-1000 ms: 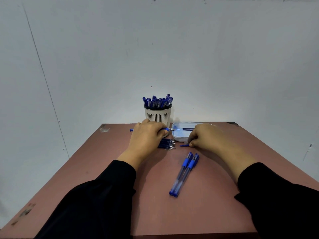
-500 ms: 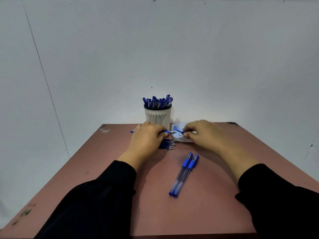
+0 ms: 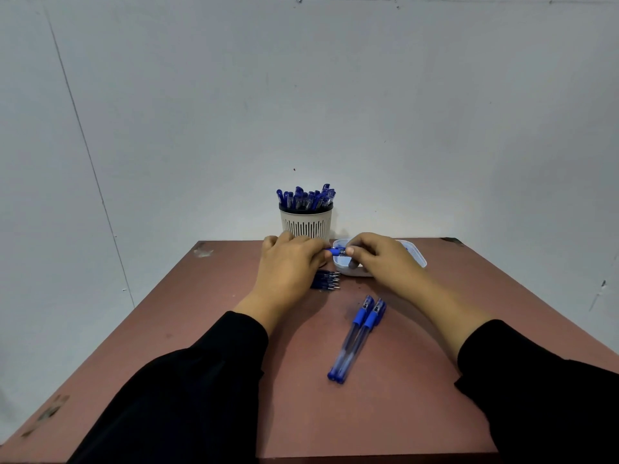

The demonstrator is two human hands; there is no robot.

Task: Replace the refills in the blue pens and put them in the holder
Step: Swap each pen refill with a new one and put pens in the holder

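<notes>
Holder (image 3: 306,224) at the back of the desk (image 3: 207,329) is already crowded w/ blue pens, so most of the job looks done. Left to do, by my read: the pen you're working on now, plus two capped pens (image 3: 360,336) lying side by side nearer you. Spare refills (image 3: 326,280) sit in a bundle just beside your left wrist. Your left hand (image 3: 289,262) grips one end of a blue pen (image 3: 336,252) and your right hand (image 3: 378,259) pinches the other end, both over the white tray (image 3: 415,254). Vs. half a sec ago: your right hand has moved in from the tray to meet the left, and the pen now bridges both hands; probably you're screwing the tip back on. The two capped pens and refills haven't shifted.
</notes>
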